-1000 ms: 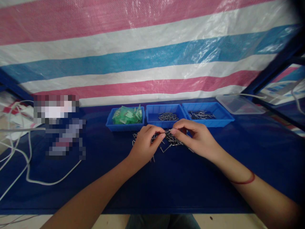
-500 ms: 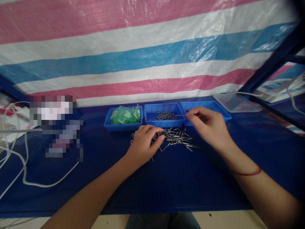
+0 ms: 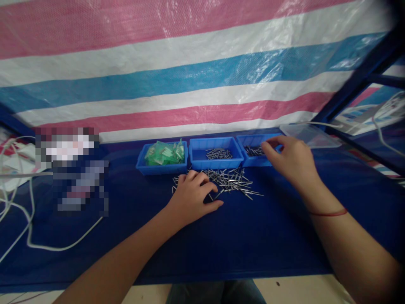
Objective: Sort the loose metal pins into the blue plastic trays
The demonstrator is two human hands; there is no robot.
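A loose pile of thin metal pieces [image 3: 232, 180] lies on the blue table in front of three blue bins. My left hand [image 3: 194, 196] rests at the pile's left part, thumb apart from the fingers, holding nothing visible. Over the right bin [image 3: 257, 160] is my right hand [image 3: 289, 159], its thumb and index finger close together; whatever is between them cannot be made out. Metal pieces show in that bin beside the fingertips. The middle bin [image 3: 198, 162] holds more small metal pieces [image 3: 219, 153].
At the left, a third bin [image 3: 161, 169] holds green plastic bags [image 3: 164, 153]. White cables [image 3: 53, 249] loop over the table's left side. A clear plastic lid [image 3: 316, 136] lies behind my right hand. A striped sheet [image 3: 177, 76] hangs at the back.
My right hand has moved right, from beside the middle bin to over the right bin; the thin piece it held no longer shows. My left thumb has spread away from the fingers.
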